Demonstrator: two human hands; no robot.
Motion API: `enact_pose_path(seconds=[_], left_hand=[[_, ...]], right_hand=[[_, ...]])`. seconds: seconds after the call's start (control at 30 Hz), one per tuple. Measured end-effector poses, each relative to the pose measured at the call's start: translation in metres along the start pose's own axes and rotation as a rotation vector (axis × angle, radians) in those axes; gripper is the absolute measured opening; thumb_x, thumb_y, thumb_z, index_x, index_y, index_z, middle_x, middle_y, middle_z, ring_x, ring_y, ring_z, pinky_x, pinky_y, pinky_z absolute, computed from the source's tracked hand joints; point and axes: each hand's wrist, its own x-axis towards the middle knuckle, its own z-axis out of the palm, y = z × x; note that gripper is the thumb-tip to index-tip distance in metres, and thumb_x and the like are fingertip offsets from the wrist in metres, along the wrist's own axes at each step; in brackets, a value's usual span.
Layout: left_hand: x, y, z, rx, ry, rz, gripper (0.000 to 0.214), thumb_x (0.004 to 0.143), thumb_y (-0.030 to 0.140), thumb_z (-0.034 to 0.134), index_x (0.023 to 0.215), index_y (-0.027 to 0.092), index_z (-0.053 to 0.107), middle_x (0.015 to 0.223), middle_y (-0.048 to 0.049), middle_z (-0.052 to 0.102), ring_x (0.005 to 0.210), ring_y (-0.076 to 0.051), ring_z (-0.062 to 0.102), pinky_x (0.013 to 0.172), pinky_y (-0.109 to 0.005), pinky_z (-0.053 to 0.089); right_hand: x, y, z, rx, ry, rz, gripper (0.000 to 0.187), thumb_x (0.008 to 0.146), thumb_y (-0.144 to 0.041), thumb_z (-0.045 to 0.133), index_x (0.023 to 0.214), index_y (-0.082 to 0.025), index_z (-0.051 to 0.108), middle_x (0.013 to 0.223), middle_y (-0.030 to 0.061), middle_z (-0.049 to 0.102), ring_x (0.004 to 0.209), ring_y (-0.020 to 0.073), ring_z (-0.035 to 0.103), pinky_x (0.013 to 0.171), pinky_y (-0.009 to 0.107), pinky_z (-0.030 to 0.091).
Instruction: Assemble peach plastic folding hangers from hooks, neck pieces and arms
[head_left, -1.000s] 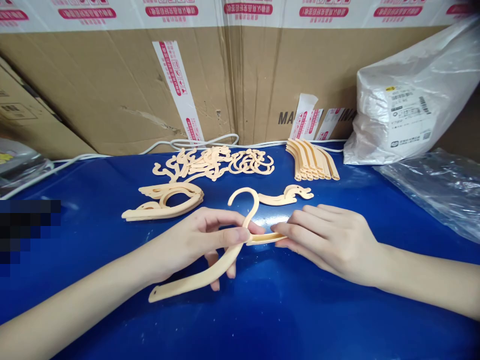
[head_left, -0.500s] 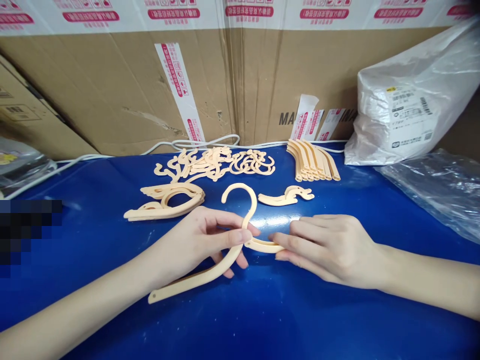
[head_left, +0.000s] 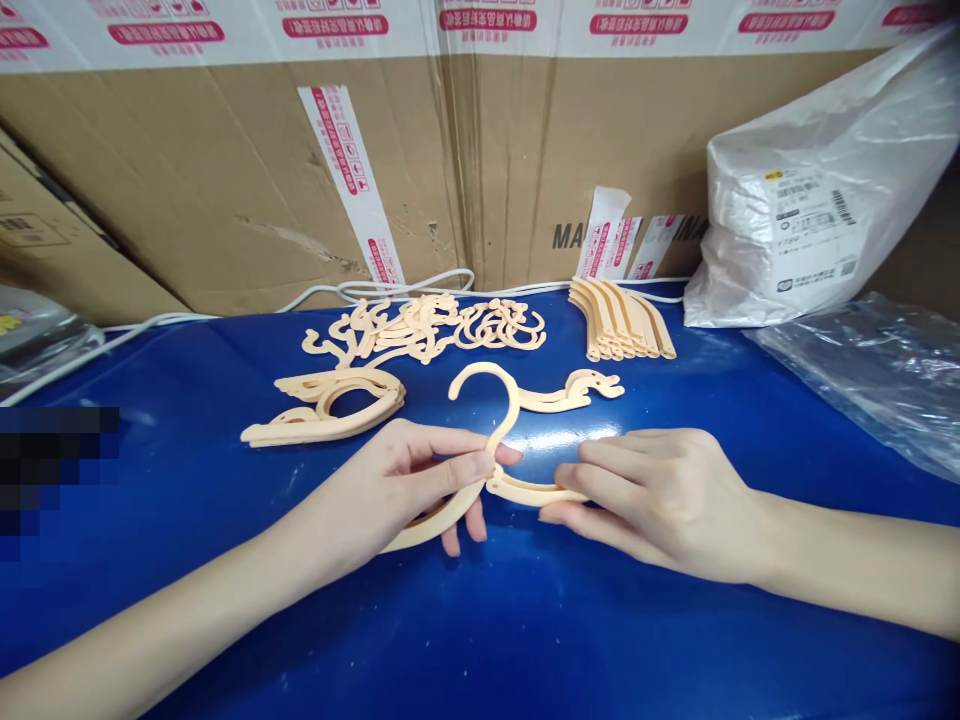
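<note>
My left hand [head_left: 416,475] pinches a cream folding clothes hanger [head_left: 513,405] at the base of its hook, thumb on the near side. The hook points up and curls left. One curved hanger arm [head_left: 427,532] runs down-left, its outer end hidden behind my left hand and forearm. My right hand [head_left: 667,500] grips a second curved hanger arm [head_left: 529,491], covering its right end. This arm's left end meets the hook base by my left thumb; whether it is fastened there I cannot tell. Both hands are closed, above the blue table surface [head_left: 480,640].
Behind my hands lie a heap of loose hooks and small parts [head_left: 420,325], a stack of curved arms [head_left: 622,320], folded hangers [head_left: 330,430] and a partial hanger piece [head_left: 570,395]. A white plastic bag [head_left: 817,210], clear plastic film [head_left: 877,375], a white cable [head_left: 300,300] and cardboard [head_left: 360,230] border the table.
The left hanger arm has swung in behind my left hand, hiding its outer end. My right hand and its arm have shifted slightly right. The camera view has moved a little.
</note>
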Motion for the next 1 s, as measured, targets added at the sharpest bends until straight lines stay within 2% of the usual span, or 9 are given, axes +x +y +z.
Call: enact_pose_path(seconds=[0.13,0.37,0.7,1.0], left_hand=[[-0.0009,-0.0002,-0.0003,-0.010,-0.001,0.010,0.029,0.086,0.035,0.060,0.106,0.015,0.069,0.060,-0.0009,0.066,0.047,-0.009,0.057,0.050,-0.017,0.046],[-0.0008,-0.0056,-0.0037,-0.034,-0.037,0.022,0.032,0.088,0.037,0.059,0.110,0.016,0.068,0.061,-0.0016,0.067,0.046,-0.007,0.058,0.047,-0.014,0.041],[0.0013,-0.0042,-0.0025,-0.118,-0.044,-0.012,0.031,0.088,0.032,0.061,0.114,0.015,0.068,0.060,-0.0017,0.067,0.047,-0.007,0.059,0.048,-0.014,0.047],[0.0026,-0.0072,-0.0057,-0.183,-0.101,-0.016,0.029,0.089,0.031,0.061,0.112,0.016,0.069,0.058,-0.0027,0.067,0.046,-0.008,0.060,0.045,-0.013,0.048]], right_hand=[[-0.0005,-0.0005,-0.0003,0.037,-0.013,0.020,0.032,0.096,-0.036,0.045,0.077,-0.018,0.062,0.061,-0.0028,0.057,0.050,0.0095,0.050,0.049,0.027,0.031],[-0.0011,-0.0015,-0.0001,-0.055,0.061,-0.004,0.031,0.095,-0.037,0.048,0.074,-0.018,0.060,0.060,-0.0039,0.056,0.049,0.0092,0.047,0.049,0.026,0.031],[-0.0005,0.0013,0.0000,-0.002,0.005,-0.020,0.032,0.097,-0.037,0.044,0.078,-0.019,0.062,0.061,-0.0034,0.055,0.051,0.0091,0.049,0.049,0.027,0.032],[-0.0003,0.0022,-0.0009,-0.028,0.058,-0.067,0.030,0.096,-0.038,0.046,0.082,-0.019,0.063,0.058,-0.0045,0.052,0.048,0.0091,0.045,0.047,0.026,0.032]])
